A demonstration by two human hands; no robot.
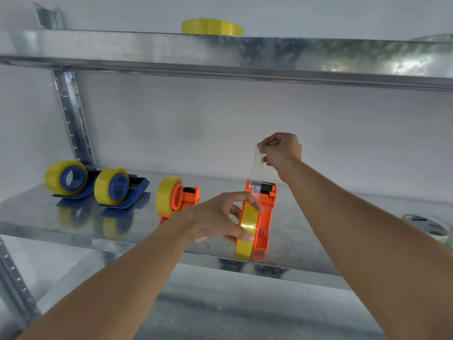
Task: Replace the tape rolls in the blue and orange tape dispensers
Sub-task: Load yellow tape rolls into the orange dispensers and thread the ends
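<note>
Orange dispenser (pixel 261 212) standing near front edge of middle shelf (pixel 122 231), right of centre, cutter end pointing to the back. Left fingers (pixel 241 235) pinched around yellow tape roll (pixel 247 231) seated on edge in that dispenser, thumb on the near rim, forefinger over the top. Left hand (pixel 215 217) arched just left of the dispenser body. Right fingers (pixel 266 149) clenched on free end of clear tape strip (pixel 257 165), drawn upward from the serrated cutter (pixel 267 186). Right hand (pixel 282 150) raised above the cutter end, clear of the shelf. Strip taut and near vertical between cutter and fingertips.

Second orange dispenser (pixel 187 196) with yellow roll (pixel 166 195) fitted, just left of the left hand, nearer the shelf's middle. Two blue dispensers (pixel 137 190), each carrying a yellow roll, side by side toward the left end of the shelf, close to the upright post (pixel 73 119). Spare yellow roll (pixel 212 26) lying flat on upper shelf (pixel 220 52), near its back edge. White packaged item (pixel 427 225) at the right end of the middle shelf, contents not legible.
</note>
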